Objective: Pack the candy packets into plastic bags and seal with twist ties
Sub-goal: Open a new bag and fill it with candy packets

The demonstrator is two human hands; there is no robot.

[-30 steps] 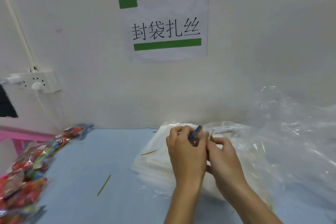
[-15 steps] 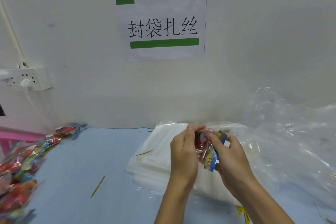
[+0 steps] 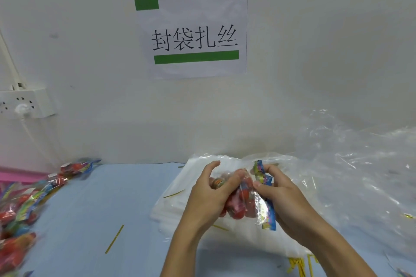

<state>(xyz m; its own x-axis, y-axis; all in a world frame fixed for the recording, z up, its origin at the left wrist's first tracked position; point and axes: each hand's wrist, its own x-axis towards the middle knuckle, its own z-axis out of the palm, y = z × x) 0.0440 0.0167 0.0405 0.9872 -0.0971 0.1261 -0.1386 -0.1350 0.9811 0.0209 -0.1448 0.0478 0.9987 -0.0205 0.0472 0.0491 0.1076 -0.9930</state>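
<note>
Both grip candy packet (image 3: 243,200) | left hand (image 3: 209,195) curled | right hand (image 3: 286,200) pinching (thumb-side)

Bright, even, diffuse light with only soft shadows. Glare glints off the crumpled clear plastic (image 3: 351,164) at right. Candy packets (image 3: 20,213) at the left edge smear with blur and wide-angle stretch

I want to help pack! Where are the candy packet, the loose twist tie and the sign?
candy packet (image 3: 238,204), head view, red middle.
loose twist tie (image 3: 114,239), head view, mid-length on the table.
sign (image 3: 193,33), head view, centre of the paper.
</note>
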